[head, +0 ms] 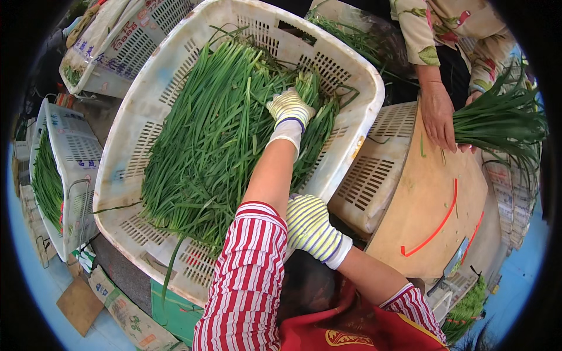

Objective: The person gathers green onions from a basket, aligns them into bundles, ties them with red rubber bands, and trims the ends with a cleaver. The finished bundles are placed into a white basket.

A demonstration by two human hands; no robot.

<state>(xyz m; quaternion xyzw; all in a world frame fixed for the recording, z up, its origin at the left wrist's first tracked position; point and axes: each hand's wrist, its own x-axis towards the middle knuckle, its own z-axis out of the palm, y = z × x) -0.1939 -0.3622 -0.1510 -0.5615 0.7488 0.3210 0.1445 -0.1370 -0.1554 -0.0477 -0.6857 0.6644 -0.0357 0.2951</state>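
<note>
In front of me a large white slotted plastic crate [373,90] holds a thick layer of long green leaves, apparently garlic chives [197,131]. My left hand [290,107], in a yellow-and-white striped glove, reaches into the crate. Its fingers are curled around chives near the pale stem ends at the right side; the fingertips are hidden. My right hand [312,228], gloved the same way, grips the crate's near right rim, partly behind my left forearm. One long leaf hangs over the near rim.
At right, a co-worker's hands [439,118] hold a bunch of chives [496,116] above a tan board [421,197]. Red tape strips [452,210] and a blade-like tool [456,256] lie on the board. More crates [79,145] stand at left. Cardboard [81,305] lies on the floor.
</note>
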